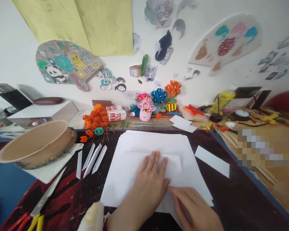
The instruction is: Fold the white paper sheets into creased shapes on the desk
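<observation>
A stack of white paper sheets (115, 179) lies in front of me on a dark mat. On top of it is a smaller white piece (174, 163), whose edges are faint against the stack. My left hand (151, 179) lies flat on this piece with its fingers spread. Just right of it, near the stack's front edge, my right hand (192, 205) has thumb and forefinger close together at the paper; what lies between them is hidden. Folded white strips (92, 160) rest left of the stack, and a flat white strip (212, 161) lies to its right.
Scissors (47, 199) with red and yellow handles lie at the front left, below a beige bowl (36, 141). Orange flowers (96, 118) and a pink flower pot (145, 114) stand behind the stack. Wooden sticks (262, 175) and tools are at the right.
</observation>
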A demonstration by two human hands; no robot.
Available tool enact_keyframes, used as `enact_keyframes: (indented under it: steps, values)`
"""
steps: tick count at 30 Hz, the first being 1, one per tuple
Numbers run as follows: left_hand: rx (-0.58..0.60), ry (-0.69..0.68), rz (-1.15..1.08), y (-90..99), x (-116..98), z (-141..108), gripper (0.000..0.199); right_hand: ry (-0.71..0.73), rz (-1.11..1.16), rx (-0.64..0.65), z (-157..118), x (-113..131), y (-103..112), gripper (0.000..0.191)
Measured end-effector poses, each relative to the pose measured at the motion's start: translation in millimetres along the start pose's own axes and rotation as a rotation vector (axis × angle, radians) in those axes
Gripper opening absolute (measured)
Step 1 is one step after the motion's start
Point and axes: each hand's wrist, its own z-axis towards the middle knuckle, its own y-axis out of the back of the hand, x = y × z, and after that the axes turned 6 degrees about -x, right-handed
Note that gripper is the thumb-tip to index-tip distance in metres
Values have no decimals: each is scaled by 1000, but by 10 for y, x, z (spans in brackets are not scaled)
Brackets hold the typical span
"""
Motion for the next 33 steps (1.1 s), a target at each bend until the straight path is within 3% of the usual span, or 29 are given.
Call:
enact_keyframes:
  steps: [3,7,12,17,23,33]
  values:
    - [-37,18,5,-44,-36,-16,50,-101,-93,-61,246,-61,-28,31]
    - [-122,21,8,-97,-77,-43,45,-84,-185,89,430,-153,-225,46]
    - [-93,84,-13,47,47,-29,43,-6,-255,157,347,-286,-393,51]
    - [-38,263,190,235,300,-110,37,8,-288,179,350,-322,-373,54]
    - [-93,246,331,120,316,-311,41,20,-350,153,429,-218,-381,55]
    - [-134,245,396,93,252,-325,41,70,-196,194,442,-226,-502,49]
